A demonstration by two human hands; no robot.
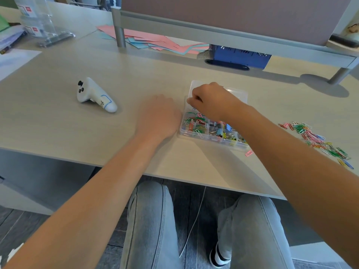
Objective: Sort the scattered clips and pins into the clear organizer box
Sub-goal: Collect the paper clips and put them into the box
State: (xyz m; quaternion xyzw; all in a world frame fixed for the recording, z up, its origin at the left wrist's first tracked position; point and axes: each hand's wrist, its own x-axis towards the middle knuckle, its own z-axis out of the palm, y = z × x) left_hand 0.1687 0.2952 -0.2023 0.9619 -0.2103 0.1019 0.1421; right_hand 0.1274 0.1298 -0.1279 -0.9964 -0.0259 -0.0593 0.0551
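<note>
The pale desk (pixel 58 123) filled most of what I could see, with the person seated at its near edge, knees in grey jeans under it. At about twelve o'clock a low partition rail crossed the far side, and pink and blue papers (pixel 155 40) lay fanned beneath it. Over at ten o'clock lay a white handheld controller (pixel 93 95), well apart from the work.

The clear organizer box (pixel 211 121) sat near the middle, slightly toward one o'clock, lid open behind it. Its near-left compartment already held a tangle of coloured paper clips, and the compartment beside it held binder clips — a fair share of the job looked done. The far compartments were largely hidden by the hand above them.

The right hand (pixel 211 100) hovered over the far-left part of the box, fingers curled together as if pinching something small; whether it held anything I couldn't tell. The left hand (pixel 159 115) rested flat on the desk just beside the box's left wall, fingers relaxed and blurred, perhaps steadying it.

What remained lay at three o'clock — a loose pile of paper clips (pixel 318 140) strewn on the desk — plus one pink clip (pixel 249 153) just off the box's near-right corner.
</note>
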